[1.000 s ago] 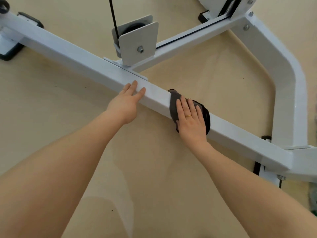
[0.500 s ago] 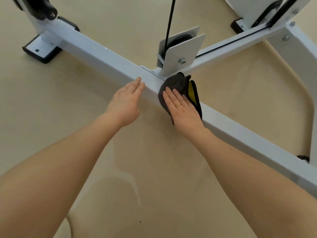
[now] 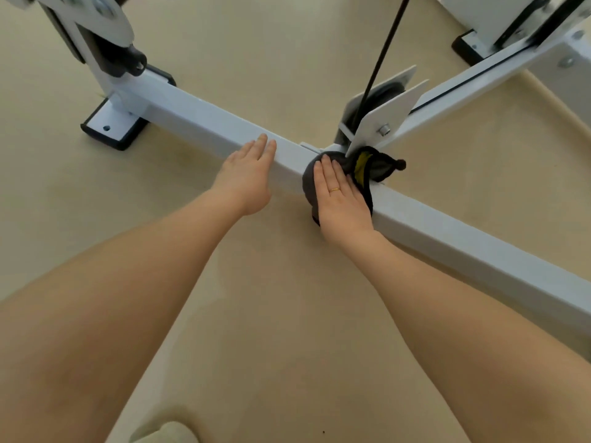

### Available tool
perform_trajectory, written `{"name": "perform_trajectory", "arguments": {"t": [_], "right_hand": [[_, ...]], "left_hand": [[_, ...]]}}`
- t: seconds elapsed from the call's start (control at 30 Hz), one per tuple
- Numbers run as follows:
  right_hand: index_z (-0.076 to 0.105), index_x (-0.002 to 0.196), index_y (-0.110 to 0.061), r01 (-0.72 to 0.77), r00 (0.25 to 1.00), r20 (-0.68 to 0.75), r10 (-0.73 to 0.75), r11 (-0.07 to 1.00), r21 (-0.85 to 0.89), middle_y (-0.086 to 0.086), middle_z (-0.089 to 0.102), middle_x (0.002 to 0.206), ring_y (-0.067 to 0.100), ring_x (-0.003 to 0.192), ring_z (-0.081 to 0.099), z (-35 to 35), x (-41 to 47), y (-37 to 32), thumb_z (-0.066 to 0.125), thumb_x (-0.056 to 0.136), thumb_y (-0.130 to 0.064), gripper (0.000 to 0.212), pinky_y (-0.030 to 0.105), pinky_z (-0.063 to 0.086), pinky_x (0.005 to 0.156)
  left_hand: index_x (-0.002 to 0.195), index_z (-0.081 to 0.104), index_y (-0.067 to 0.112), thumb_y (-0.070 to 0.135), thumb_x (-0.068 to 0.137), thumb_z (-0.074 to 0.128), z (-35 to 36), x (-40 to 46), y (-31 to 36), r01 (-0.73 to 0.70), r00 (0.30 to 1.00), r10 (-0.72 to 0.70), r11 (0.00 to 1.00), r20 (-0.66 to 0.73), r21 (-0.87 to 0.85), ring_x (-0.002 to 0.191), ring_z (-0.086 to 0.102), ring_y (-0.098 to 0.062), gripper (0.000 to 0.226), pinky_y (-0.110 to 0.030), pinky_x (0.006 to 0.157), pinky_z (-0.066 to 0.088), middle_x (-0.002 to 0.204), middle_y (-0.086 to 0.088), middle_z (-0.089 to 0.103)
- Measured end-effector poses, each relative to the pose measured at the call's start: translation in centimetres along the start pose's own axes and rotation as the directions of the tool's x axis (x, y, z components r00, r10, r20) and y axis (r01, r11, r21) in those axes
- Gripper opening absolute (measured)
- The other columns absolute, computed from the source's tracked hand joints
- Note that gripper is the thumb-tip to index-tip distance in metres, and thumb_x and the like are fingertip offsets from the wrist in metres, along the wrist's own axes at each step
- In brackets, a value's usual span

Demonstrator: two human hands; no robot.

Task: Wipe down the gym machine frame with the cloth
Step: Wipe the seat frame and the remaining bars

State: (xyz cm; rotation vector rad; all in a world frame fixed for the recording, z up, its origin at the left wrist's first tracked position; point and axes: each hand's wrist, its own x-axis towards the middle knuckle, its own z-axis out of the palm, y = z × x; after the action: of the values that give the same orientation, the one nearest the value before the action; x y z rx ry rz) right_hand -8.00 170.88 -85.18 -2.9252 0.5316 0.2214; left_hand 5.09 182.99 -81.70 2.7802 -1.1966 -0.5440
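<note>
Against the pulley bracket (image 3: 388,105), just at its foot, the dark cloth (image 3: 323,174) lies bunched on the white frame bar (image 3: 447,231), pressed flat under the right hand (image 3: 343,199) with straight fingers. Left of the bracket, the left hand (image 3: 246,179) rests open on the same bar, holding nothing. A black cable (image 3: 383,55) rises from the bracket. Farther left of it stands a black-edged foot plate (image 3: 112,126) on the beige floor (image 3: 287,346).

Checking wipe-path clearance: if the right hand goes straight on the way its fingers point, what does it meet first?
Probably the pulley bracket. The right hand presses the cloth flat on the frame beam, fingers aimed up and slightly left; the bracket's base stands just past the cloth. Depth is unclear.
</note>
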Motion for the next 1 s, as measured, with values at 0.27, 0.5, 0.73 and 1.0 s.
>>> {"name": "perform_trajectory", "arguments": {"t": [0.27,0.5,0.73,1.0], "right_hand": [[-0.009,0.146,-0.015,-0.005,1.0,0.008,0.006,0.997,-0.073,0.002,-0.007,0.157,0.02,0.144,-0.007,0.0,-3.9,1.9,0.012,0.087,-0.005,0.063,0.027,-0.013,0.111],[-0.012,0.147,-0.011,-0.013,0.998,0.068,0.015,0.999,-0.029,0.003,-0.016,0.156,0.018,0.143,-0.013,-0.2,1.5,-3.9,0.034,0.098,-0.011,0.067,0.028,-0.002,0.113],[-0.009,0.148,-0.016,0.011,0.988,0.154,-0.007,1.0,-0.026,0.0,-0.018,0.156,0.017,0.144,-0.012,-2.2,3.1,-5.1,0.035,0.094,-0.004,0.071,0.03,0.001,0.115],[-0.008,0.148,-0.013,-0.012,0.992,0.123,0.018,0.999,-0.051,0.002,-0.014,0.156,0.017,0.144,-0.008,-1.9,2.9,-5.6,0.029,0.095,-0.005,0.066,0.03,0.005,0.114]], "left_hand": [[0.147,0.011,0.032,0.006,0.09,0.041,0.6,1.2,-2.6,-0.073,0.997,0.073,0.996,-0.004,0.047,0.142,-0.003,-0.033,0.069,-0.038,0.114,0.001,0.156,-0.011,-0.005],[0.146,0.021,0.016,0.0,0.087,0.04,0.1,2.3,-6.1,-0.211,0.968,0.205,0.977,-0.141,-0.027,0.139,0.018,-0.021,0.064,-0.028,0.112,0.014,0.154,-0.001,0.019],[0.148,0.01,0.016,0.008,0.092,0.036,-0.5,2.2,-5.9,-0.23,0.972,0.231,0.973,-0.032,0.032,0.142,0.008,-0.021,0.062,-0.03,0.115,0.007,0.156,0.0,0.005],[0.147,0.016,0.018,0.0,0.088,0.035,-0.2,1.8,-6.0,-0.186,0.983,0.181,0.965,-0.042,-0.186,0.142,0.006,-0.015,0.064,-0.025,0.113,0.009,0.156,0.005,0.008]]}}
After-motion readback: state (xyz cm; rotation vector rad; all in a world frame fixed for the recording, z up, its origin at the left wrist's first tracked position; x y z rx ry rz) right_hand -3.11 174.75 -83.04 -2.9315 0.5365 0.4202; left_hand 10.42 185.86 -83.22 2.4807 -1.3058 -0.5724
